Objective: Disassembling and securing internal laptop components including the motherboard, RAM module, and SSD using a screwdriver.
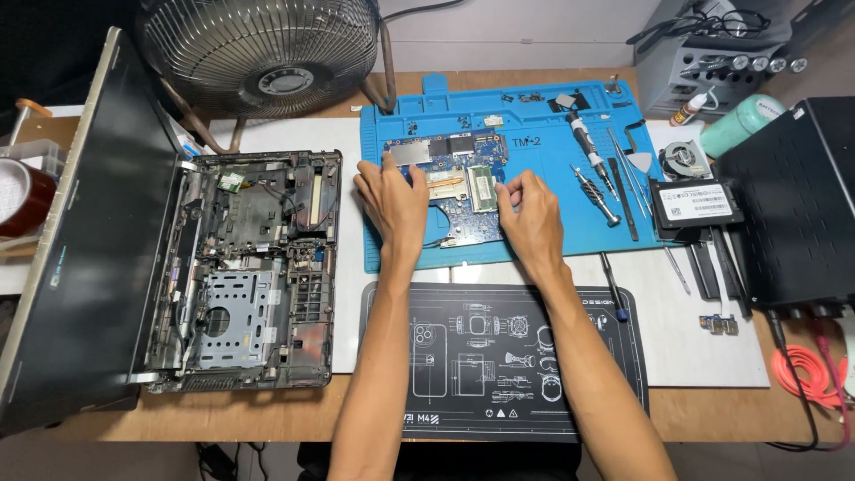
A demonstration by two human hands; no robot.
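Head view — blue mat (pixel 534 245), wooden desk (pixel 267 414)

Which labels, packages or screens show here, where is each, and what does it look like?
Laptop screen: far left, opened flat beside the stripped laptop base, dark and off.
White label: on the black rectangular battery, right of the blue mat.
Small bottle: upper right, white label, brown cap.
Green canister: beside the bottle, lying tilted.

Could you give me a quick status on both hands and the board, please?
Left hand and right hand both resting on the circuit board, no closed grip visible. Board flat on blue mat. Screwdrivers lie right of it, clear.
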